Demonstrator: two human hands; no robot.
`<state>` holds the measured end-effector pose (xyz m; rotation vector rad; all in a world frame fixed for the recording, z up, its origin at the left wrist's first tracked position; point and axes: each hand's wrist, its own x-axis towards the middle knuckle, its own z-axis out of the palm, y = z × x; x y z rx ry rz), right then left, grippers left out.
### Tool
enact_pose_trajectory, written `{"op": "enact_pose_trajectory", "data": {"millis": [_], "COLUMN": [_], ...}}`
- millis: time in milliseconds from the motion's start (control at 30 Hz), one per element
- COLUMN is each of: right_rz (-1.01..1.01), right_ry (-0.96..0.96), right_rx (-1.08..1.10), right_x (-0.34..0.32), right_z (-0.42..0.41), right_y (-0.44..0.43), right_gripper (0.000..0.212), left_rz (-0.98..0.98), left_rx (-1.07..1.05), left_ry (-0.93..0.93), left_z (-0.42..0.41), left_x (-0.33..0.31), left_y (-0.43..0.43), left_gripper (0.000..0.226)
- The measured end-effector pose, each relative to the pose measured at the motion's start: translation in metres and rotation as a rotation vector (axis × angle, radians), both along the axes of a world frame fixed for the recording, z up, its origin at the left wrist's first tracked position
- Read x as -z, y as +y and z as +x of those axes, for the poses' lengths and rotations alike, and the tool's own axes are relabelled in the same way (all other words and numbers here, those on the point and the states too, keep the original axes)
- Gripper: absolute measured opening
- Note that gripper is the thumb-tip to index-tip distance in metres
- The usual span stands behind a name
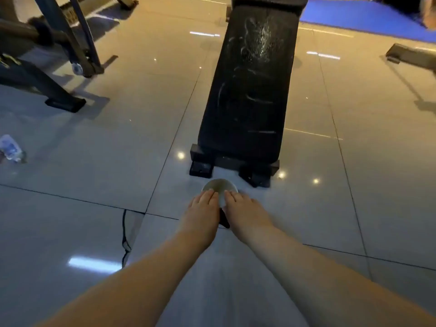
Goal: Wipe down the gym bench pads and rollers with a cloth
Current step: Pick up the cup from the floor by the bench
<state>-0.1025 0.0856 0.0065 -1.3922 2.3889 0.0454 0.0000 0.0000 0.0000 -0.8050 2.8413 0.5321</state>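
My head camera looks down on a glossy tiled floor [82,175]. Both my bare arms reach forward and down to a round grey dish [220,186] that sits on the floor just in front of the near end of the pad [247,95]. My left grip [203,205] lies on the dish's left side and my right grip [241,206] on its right side, close together but not touching. Both are unclenched, with fingers [209,194] straight and laid flat over the rim, curled round nothing. Between my wrists a small dark piece [224,220] shows below the dish; I cannot tell what it is. The pad is long and black and runs away from me up the middle of the view, leaning a little to the right. Pale streaks and a shiny speckled patch mark its top, mostly toward the far end. Under its near end are two dark feet [200,169], the right one just beyond the dish. At the left edge, well apart from my grips, a crumpled clear bottle [11,147] lies on the floor. A dark machine frame [61,43] stands at upper left, a blue mat [354,17] lies at upper right beyond the pad, and a low dark bar [410,54] rests on the floor at the right edge. A crack [125,234] runs through the tile beside my left forearm.
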Motion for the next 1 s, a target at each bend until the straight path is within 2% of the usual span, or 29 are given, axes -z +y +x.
{"op": "enact_pose_trajectory", "data": {"millis": [133,300,500,633,867,1000], "right_rz": [0.043,0.051,0.031,0.033,-0.111,-0.256], "right_ry": [0.009,-0.026,-0.061,-0.122,-0.287,-0.414], "right_rx": [-0.008,-0.031,-0.025,0.063,0.328,0.462], "right_x": [0.045,0.078,0.098,0.101,0.098,0.092], "right_z": [-0.012,-0.013,-0.009,-0.011,-0.007,-0.004], "right_y": [-0.014,-0.011,-0.011,-0.012,-0.025,-0.026], "right_gripper": [0.064,0.042,0.041,0.039,0.010,0.015], "left_rz": [0.037,0.021,0.011,0.009,0.001,0.033], "left_rx": [0.009,0.048,0.064,0.055,0.037,0.019], "left_ry": [0.017,0.005,-0.028,-0.050,0.016,0.047], "left_z": [-0.011,-0.011,-0.014,-0.016,-0.020,-0.020], "left_x": [0.044,0.078,0.099,0.105,0.103,0.099], "left_y": [-0.005,-0.005,-0.008,-0.007,-0.009,-0.007], "left_gripper": [0.066,0.066,0.066,0.070,0.064,0.061]}}
